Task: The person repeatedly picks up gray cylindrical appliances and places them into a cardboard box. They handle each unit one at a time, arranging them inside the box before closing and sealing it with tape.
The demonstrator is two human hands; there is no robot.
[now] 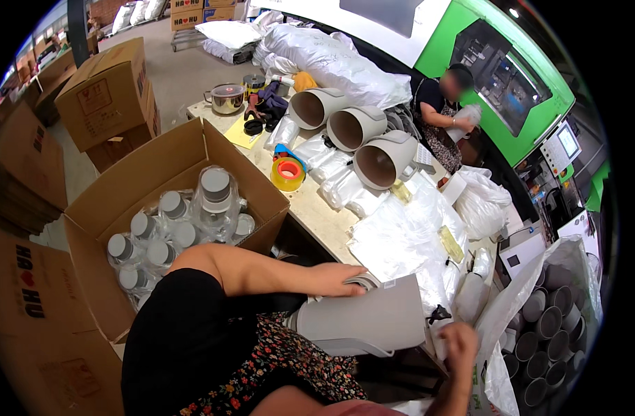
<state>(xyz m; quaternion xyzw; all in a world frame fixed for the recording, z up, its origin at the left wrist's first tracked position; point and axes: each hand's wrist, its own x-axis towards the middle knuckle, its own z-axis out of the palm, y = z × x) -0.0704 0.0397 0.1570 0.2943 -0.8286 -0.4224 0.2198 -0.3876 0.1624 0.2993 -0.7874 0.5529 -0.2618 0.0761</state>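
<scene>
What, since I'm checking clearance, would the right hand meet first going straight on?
Straight up the picture, the right hand probably meets the wrapped grey container first, though depth is unclear.

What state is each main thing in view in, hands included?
Grey vessel: lying sideways over the lap
Left hand: on the vessel's side, grip unclear
Right hand: fingers curled, contents unclear
Three table vessels: on their sides, mouths open
Large carton: open
Containers inside it: grey-capped, wrapped in clear plastic
White sack: open, holding grey cups
Metal pot: upright, lidded
Tape roll: lying flat
</scene>
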